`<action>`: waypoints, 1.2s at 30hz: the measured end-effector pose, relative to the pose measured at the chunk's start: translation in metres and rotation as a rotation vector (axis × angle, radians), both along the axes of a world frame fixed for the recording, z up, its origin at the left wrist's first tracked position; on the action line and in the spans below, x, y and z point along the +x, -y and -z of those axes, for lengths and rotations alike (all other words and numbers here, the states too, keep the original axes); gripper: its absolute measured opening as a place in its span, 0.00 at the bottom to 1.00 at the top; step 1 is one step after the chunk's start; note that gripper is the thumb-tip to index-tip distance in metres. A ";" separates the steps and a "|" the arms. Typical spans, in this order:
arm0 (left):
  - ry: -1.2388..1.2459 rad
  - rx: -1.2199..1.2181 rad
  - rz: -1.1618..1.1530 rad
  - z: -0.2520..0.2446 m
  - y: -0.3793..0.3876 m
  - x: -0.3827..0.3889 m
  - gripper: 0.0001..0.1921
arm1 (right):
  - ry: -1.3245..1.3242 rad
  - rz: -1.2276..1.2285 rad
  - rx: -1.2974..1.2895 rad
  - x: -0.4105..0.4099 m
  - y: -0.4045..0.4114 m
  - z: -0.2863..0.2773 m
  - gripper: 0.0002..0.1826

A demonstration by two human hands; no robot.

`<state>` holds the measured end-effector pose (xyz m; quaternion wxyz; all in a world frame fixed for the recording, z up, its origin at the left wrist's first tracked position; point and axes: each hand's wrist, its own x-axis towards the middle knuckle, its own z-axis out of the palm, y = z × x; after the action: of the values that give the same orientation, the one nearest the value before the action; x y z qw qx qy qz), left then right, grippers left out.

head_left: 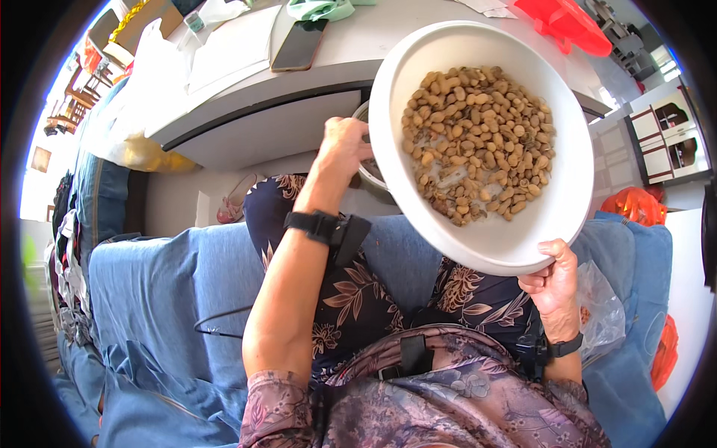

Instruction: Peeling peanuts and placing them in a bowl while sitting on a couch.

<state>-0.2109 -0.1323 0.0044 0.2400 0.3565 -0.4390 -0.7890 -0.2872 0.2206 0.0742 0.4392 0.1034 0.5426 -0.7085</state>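
Note:
A white round basin (566, 168) full of unshelled peanuts (482, 134) is tilted in front of me, its inside facing up toward me. At its near right edge my right hand (552, 274) grips the rim, thumb over the top and fingers underneath. My left hand (344, 140) is beside the basin's left edge, above a bucket-like container (372, 182) on the floor. The basin covers much of that container, and my left fingertips are partly hidden, so their grip is unclear. Small bits of debris lie among the peanuts.
Beyond the basin stands a pale table (358, 42) bearing a smartphone (299, 45), papers (235, 47) and a red bag (568, 25). I sit on a blue cloth-covered sofa (168, 285), a clear plastic bag (602, 308) to my right. A pink shoe (235, 201) lies on the floor.

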 end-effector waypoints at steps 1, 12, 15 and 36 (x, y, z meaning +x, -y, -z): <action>0.051 -0.051 0.013 -0.004 0.006 0.009 0.07 | -0.015 -0.010 0.005 0.001 -0.001 0.001 0.09; 0.069 -0.236 -0.218 -0.050 -0.023 0.125 0.11 | 0.042 -0.185 0.057 0.020 0.029 0.023 0.10; 0.082 -0.336 -0.202 -0.054 -0.058 0.142 0.15 | 0.104 -0.264 0.089 0.031 0.037 0.033 0.11; 0.696 -0.991 -0.125 -0.034 -0.118 0.148 0.36 | 0.057 -0.830 0.089 0.015 0.011 0.019 0.23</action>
<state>-0.0631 -0.0141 0.0380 0.2656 0.4646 -0.7848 -0.3125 -0.2724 0.2094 0.0550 0.6976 -0.0857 0.5557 -0.4441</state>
